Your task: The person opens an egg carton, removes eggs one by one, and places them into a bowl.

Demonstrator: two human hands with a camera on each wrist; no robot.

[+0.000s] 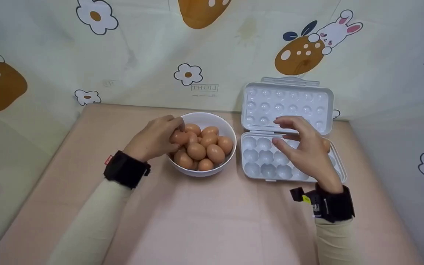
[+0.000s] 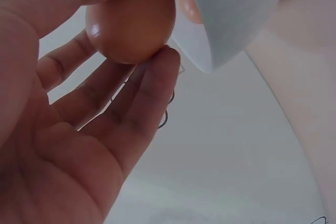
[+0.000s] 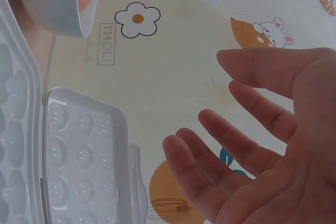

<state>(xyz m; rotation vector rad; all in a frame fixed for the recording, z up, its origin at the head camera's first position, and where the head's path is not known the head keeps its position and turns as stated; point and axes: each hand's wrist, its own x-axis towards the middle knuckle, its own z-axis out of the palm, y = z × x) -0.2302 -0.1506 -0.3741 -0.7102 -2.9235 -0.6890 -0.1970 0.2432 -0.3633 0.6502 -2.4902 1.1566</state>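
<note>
My left hand (image 1: pixel 156 138) pinches a brown egg (image 2: pixel 131 24) between thumb and fingers at the left side of a white bowl (image 1: pixel 223 124). Several more brown eggs (image 1: pixel 196 151) are piled in that bowl. Over the egg box (image 1: pixel 266 157), which lies with its lid (image 1: pixel 285 98) raised, my right hand (image 1: pixel 307 151) hovers with thumb and fingers apart and holds nothing. Behind the right hand, partly hidden, an egg (image 1: pixel 325 145) sits in the right part of the box. The cups in the left part of the box hold no eggs.
A pale pink cloth (image 1: pixel 212 221) covers the table. Behind it hangs a light curtain (image 1: pixel 142 55) printed with flowers and rabbits, close to the bowl and the box lid. The bowl stands just left of the box.
</note>
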